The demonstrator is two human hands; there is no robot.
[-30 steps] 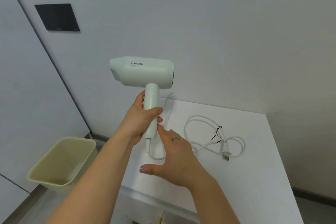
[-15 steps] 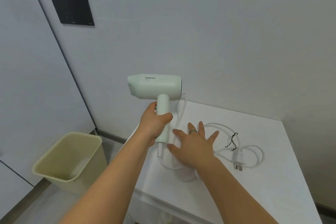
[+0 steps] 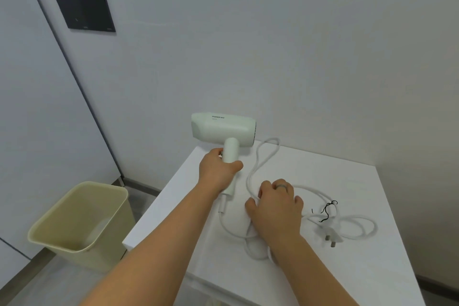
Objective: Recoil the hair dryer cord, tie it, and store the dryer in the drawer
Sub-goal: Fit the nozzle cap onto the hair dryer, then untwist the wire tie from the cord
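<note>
Head view, items logged from the dryer outward.

1. Hair dryer: pale mint-white, boxy barrel with dark lettering on its side and a round handle. It is held upright above the near-left part of the table top, barrel level, handle pointing down.

2. Left hand: fingers and thumb wrapped round the handle about midway down; the lower end of the handle shows below the hand.

3. Cord: white, running from the foot of the handle down onto the table. One tall loop stands up behind the right hand; the slack lies in loose curls across the table to the right.

4. Right hand: knuckles up, low on the table, fingers curled down over the cord and gripping it near the foot of the tall loop. A ring is on one finger.

5. Plug: white, prongs pointing toward the viewer, lying flat at the cord's far end, right of the hand.

6. Twist tie: thin, black, crooked, lying on the cord just beyond the plug.

7. Waste bin: cream plastic, rectangular, on the floor left of the table; its open mouth shows only its own inner walls and floor.

8. Wall panel: black, flat, mounted high on the left.
</note>
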